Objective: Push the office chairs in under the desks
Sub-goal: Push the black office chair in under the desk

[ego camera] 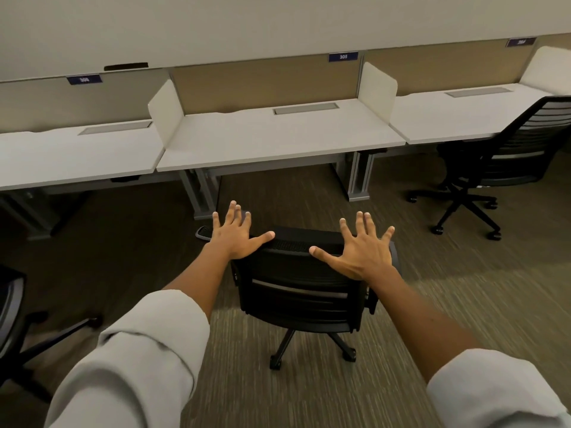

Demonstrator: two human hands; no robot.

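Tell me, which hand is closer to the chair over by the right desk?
Right. The right hand is on the near chair's right side, toward the right chair; the left hand is further left.

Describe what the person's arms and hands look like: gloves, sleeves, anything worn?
Both hands are bare: the left hand and right hand show no gloves, rings or watch. Each arm wears a light grey long sleeve, loose and creased, pushed up so the forearms are uncovered.
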